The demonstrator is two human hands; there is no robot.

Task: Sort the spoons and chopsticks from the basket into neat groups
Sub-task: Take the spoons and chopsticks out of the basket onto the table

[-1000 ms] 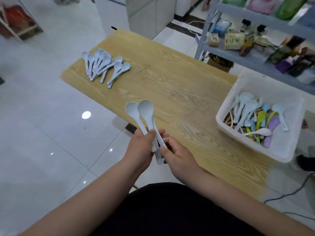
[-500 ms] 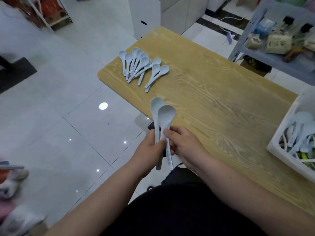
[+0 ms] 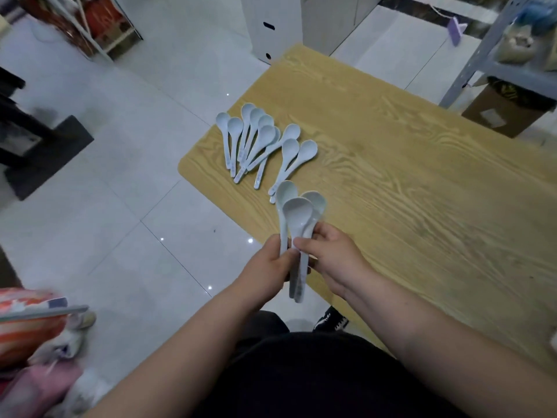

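Head view, the only one given. Three held spoons (image 3: 297, 215) gripped by the handles, bowls pointing toward the spoon pile (image 3: 259, 140), just short of the pile's nearest pair and overlapping it in view; cannot tell if touching. Left hand (image 3: 268, 263) curled round the lower handles, on the near side of the pile. Right hand (image 3: 334, 257) pinching the stems w/ thumb and fingertips, pressed against the left. Both grasping the same bundle, neither free. Pile lying flat at a corner of the surface (image 3: 407, 176), ten or so pale spoons, handles fanned, not quite parallel. No basket in frame; no chopsticks made out.

Step in hand, prob.: squaring up the bundle before adding to the pile, i.e. spoon grouping, w/ chopstick group not yet started as far as visible. Next move calls for reaching fwd to the pile's loose-pair side, laying the bundle flat w/ bowls facing as the rest, letting go w/o nudging neighbours, then straightening the fan.
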